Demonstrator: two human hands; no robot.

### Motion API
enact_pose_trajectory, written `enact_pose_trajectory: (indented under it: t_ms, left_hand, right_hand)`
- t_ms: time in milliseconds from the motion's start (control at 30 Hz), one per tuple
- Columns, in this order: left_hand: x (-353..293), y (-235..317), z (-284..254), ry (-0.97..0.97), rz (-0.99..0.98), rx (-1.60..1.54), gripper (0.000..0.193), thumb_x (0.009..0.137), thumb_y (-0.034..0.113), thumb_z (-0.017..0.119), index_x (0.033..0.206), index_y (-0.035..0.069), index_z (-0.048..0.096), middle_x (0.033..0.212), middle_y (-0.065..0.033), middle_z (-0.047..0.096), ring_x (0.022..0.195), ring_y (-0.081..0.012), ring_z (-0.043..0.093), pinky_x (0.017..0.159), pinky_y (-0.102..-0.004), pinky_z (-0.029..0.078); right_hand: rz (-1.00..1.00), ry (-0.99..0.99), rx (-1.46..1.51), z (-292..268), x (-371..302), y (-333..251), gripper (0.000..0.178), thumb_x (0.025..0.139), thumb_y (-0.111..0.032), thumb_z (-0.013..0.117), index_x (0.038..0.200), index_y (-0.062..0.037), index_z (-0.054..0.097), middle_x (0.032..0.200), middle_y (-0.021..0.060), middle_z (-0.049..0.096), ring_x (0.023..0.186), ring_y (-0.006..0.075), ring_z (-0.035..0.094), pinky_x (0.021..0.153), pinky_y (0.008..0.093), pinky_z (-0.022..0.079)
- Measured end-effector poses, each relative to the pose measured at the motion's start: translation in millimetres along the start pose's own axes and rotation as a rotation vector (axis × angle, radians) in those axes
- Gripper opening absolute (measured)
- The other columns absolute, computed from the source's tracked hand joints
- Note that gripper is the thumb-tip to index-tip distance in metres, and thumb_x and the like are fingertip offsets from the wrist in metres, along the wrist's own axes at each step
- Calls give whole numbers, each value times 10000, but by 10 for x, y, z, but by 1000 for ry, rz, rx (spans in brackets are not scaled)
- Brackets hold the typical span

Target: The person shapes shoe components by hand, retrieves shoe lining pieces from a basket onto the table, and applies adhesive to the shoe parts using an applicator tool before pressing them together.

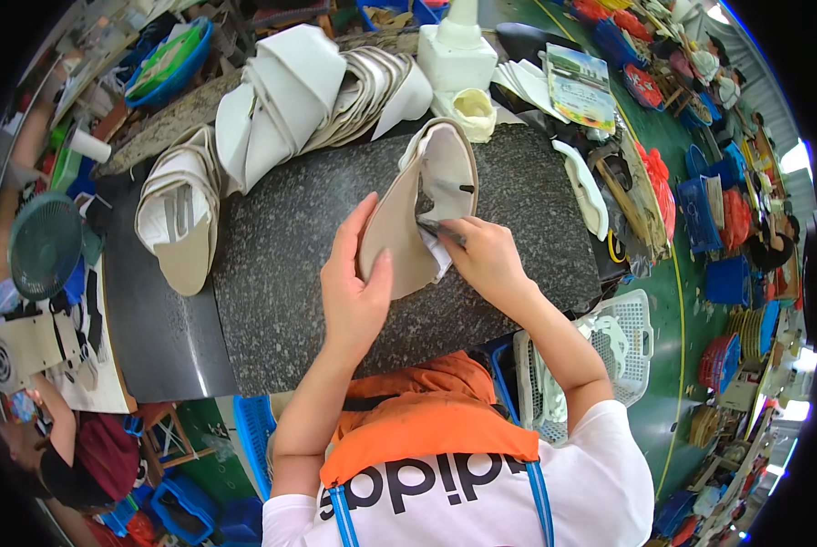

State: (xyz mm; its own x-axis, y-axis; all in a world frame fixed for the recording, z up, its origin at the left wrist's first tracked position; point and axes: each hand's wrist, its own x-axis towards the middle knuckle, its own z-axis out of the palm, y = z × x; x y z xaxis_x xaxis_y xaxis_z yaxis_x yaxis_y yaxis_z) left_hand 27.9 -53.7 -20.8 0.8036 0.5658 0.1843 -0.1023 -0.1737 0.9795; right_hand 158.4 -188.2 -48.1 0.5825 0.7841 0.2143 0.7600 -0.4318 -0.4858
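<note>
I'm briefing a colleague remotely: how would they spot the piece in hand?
Find the dark speckled slab in front of the person. Over its middle, between the left hand and right hand, is a beige shoe upper with a whitish lining. Unlike the nested beige stack at left, it's held singly.

a green fan point(44, 244) is at the far left, near a pale machine point(27, 349). a blue basin point(190, 77) holds something bright green point(176, 56). a glossy printed sheet point(581, 89) lies at the upper right. a white basket point(642, 321) sits lower right, near a yellow line point(678, 365) on the green floor point(652, 438).
</note>
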Motion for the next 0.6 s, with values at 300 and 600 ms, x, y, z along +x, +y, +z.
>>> enact_pose_trajectory:
  t_ms: [300, 600]
  left_hand:
    - [307, -378, 540, 175, 156, 205, 237, 831, 15, 527, 1066, -20, 536, 1006, -131, 539, 892, -238, 553, 814, -324, 425]
    - [311, -446, 552, 107, 162, 434, 219, 850, 63, 540, 1052, -20, 531, 947, -108, 522, 889, -228, 527, 815, -316, 410]
  right_hand:
    - [-45, 182, -95, -111, 316, 475, 251, 733, -59, 590, 980, -32, 618, 941, 96, 612, 835, 270, 607, 716, 362, 503]
    - [-223, -276, 404, -388, 150, 641, 197, 785, -88, 581, 964, -58, 659, 939, 118, 633, 898, 287, 605, 785, 373, 481]
